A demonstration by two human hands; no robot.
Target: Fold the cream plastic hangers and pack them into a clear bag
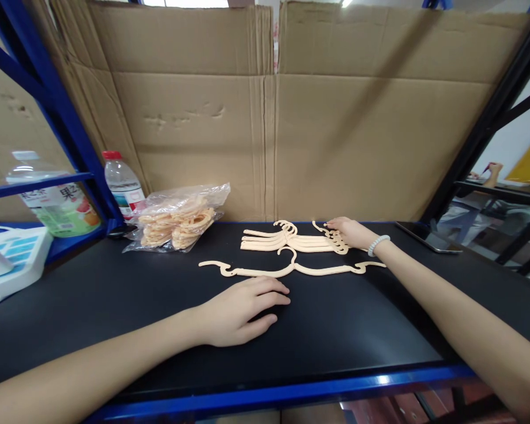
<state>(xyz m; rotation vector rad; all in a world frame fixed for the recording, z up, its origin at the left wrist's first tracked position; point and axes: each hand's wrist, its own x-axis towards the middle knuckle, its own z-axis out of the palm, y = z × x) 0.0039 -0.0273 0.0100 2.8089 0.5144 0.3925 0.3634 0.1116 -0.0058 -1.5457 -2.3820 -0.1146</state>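
Note:
A cream plastic clothes hanger [265, 272] lies spread out on the black tabletop, its hook upward and a curved end piece on each side. Behind it is a stack of several matching hangers [311, 242], with curved end pieces [339, 242] gathered at the right. My right hand [351, 231] reaches to that right end, its fingertips closed on a curved end piece [318, 227]; part of the grip is hidden. Resting on the tabletop in front of the single hanger, my left hand [242, 310] is empty, fingers apart.
A clear plastic bag [179, 218] of cream parts sits at the back left, near a red-capped bottle [123, 185]. Further left are a larger bottle [59, 200] and a white-and-blue object [17, 259]. A phone [428, 237] lies at right. Cardboard [194, 118] walls the back.

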